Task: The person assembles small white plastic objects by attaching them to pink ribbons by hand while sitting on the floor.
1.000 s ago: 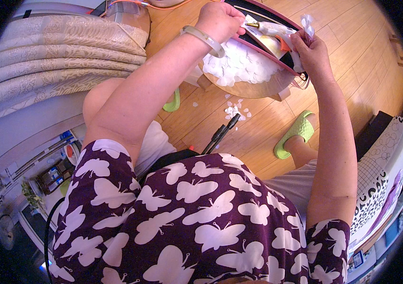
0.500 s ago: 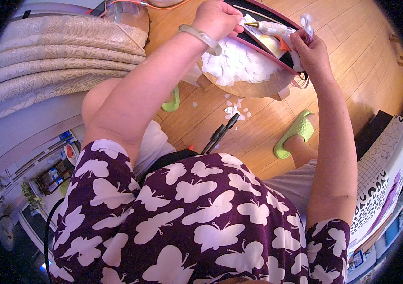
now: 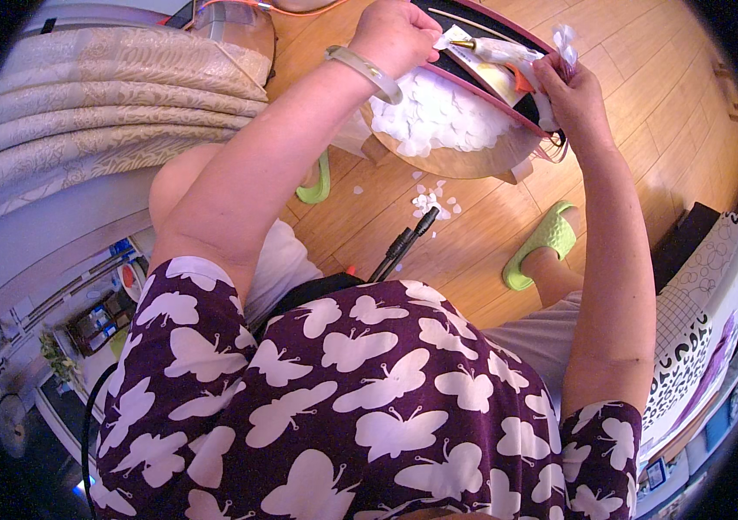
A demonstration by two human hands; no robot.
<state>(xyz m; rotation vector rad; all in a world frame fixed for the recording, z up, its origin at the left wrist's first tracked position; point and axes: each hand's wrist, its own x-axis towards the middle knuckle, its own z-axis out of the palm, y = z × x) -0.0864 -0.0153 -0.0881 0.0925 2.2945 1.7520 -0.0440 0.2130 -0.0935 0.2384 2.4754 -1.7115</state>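
My left hand point(image 3: 395, 36) is closed in a pinch on a small white petal-shaped piece point(image 3: 448, 37) over the dark tray. Against that piece rests the brass tip of a white glue gun point(image 3: 499, 52) with an orange trigger. My right hand point(image 3: 575, 94) is closed at the rear of the glue gun, its fingertips by the trigger. A crinkled, translucent whitish bunch point(image 3: 565, 43) sticks up from the same hand; its lower part is hidden. Beneath both hands lies the reddish-rimmed tray point(image 3: 473, 87) with a black inside, holding a thin pale stick point(image 3: 463, 23).
A heap of white petal pieces point(image 3: 438, 117) lies on a round wooden stool point(image 3: 473, 163). More pieces point(image 3: 428, 201) are scattered on the wooden floor. A black rod point(image 3: 405, 247) points up in front of me. Patterned rolled fabric point(image 3: 126, 95) stands at left, a printed box point(image 3: 698, 347) at right.
The glue gun and my right hand have shifted very slightly to the right. The left hand's pinched piece now shows more clearly at the nozzle.
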